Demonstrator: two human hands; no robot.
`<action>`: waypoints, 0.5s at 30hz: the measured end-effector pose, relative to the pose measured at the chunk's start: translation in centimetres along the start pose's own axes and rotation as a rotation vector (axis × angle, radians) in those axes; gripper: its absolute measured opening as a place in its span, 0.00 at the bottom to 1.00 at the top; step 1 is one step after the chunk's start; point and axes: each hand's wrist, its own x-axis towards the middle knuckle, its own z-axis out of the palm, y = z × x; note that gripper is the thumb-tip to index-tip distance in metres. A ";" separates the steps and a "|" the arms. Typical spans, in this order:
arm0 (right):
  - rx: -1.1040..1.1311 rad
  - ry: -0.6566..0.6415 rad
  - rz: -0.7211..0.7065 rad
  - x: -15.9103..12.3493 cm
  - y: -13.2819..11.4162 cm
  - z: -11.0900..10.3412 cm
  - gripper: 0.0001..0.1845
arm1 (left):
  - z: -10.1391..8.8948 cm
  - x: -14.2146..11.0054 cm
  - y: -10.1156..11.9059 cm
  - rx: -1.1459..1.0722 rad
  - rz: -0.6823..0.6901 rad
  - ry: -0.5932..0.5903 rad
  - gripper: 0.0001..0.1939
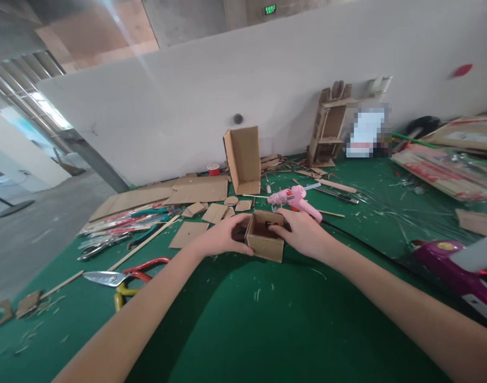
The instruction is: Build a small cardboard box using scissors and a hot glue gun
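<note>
A small open-topped cardboard box (265, 246) sits on the green table mat (235, 319). My left hand (221, 236) grips its left side, fingers curled round the wall. My right hand (303, 231) holds the right side, with the thumb hooked over the rim into the box. Just behind the box lies a pink glue gun (293, 199).
Red-handled shears (122, 276) and several pliers (119, 229) lie at the left. Flat cardboard pieces (187, 191), a tall open cardboard box (243, 159) and a cardboard shelf model (329, 127) stand near the white wall. A purple device (459, 271) rests at the right.
</note>
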 end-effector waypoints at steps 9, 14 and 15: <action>0.036 -0.031 -0.007 0.2 0.0 -0.2 0.09 | 0.0 -0.1 0.2 -0.020 0.015 -0.013 0.40; 0.042 -0.097 -0.007 0.0 -0.1 -0.9 0.11 | 0.0 -0.2 0.3 0.027 -0.009 0.011 0.38; 0.042 -0.112 -0.010 -0.1 -0.2 -1.3 0.13 | -0.1 -0.3 0.3 0.036 -0.015 0.016 0.38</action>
